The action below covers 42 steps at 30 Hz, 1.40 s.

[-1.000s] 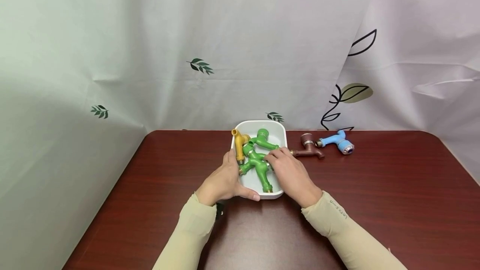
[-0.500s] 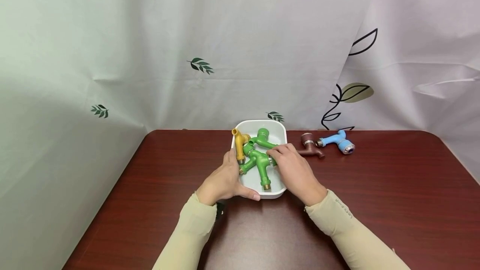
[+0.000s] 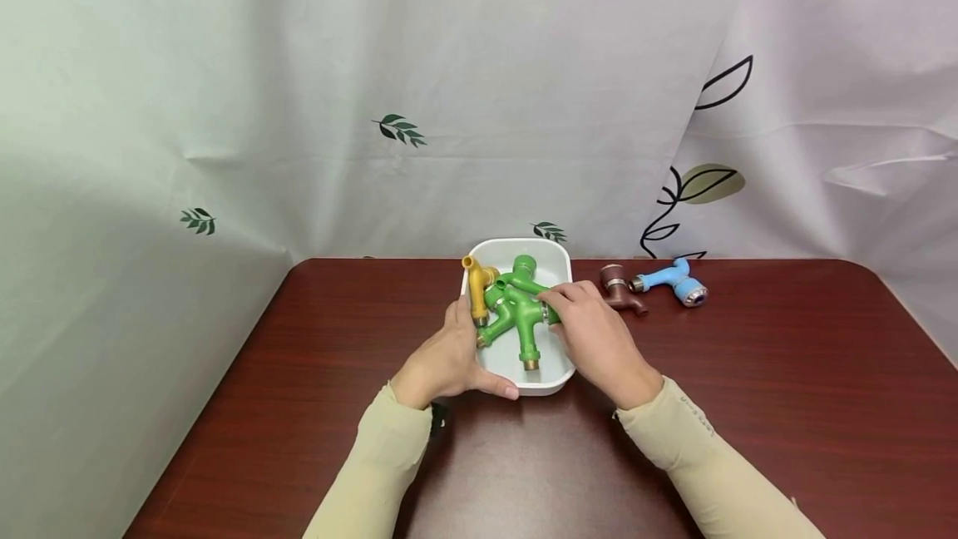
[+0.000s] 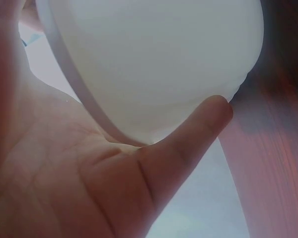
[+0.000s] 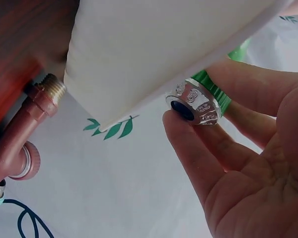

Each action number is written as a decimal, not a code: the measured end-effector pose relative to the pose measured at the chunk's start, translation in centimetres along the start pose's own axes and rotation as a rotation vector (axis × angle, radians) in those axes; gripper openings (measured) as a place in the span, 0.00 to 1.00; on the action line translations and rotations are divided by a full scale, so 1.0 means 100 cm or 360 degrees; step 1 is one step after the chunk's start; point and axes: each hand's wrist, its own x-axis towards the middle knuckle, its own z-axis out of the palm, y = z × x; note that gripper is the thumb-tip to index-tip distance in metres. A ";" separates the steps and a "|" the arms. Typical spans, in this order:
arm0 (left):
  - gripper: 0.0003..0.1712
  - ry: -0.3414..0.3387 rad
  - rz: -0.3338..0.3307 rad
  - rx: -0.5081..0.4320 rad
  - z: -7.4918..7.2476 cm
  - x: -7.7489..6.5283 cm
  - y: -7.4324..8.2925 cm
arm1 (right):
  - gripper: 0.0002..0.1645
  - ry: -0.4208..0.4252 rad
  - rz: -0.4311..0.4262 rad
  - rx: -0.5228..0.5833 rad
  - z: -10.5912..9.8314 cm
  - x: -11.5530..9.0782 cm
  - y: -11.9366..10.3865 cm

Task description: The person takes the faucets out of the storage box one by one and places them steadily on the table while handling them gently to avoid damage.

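My left hand [image 3: 441,360] cups the near left corner of a white plastic tub [image 3: 540,390], fingers along its left wall. In the left wrist view the straight thumb [image 4: 188,131] lies against the outside of the tub. My right hand [image 3: 599,343] pinches the knob end of a green tap [image 3: 528,331] over the tub's right side; its brass threaded end points toward me. In the right wrist view, fingers and thumb surround the tap's silver and green knob [image 5: 203,101] beside the tub's rim. Another green tap [image 3: 524,269] and a yellow tap [image 3: 477,294] lie inside.
Right of the tub, a brown tap [image 3: 615,279] and a light blue tap [image 3: 677,279] lie near the back edge of the dark red table [image 3: 786,373]. A pale curtain [image 3: 479,90] with leaf prints hangs behind it.
My right hand has moved slightly right and away from me, shifting the green tap the same way and turning its threaded end more directly toward me. The left hand and tub stay put.
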 end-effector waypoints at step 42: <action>0.89 0.0013 -0.0023 -0.0002 0.000 0.000 0.002 | 0.23 -0.0035 0.0180 0.0049 -0.047 -0.003 0.035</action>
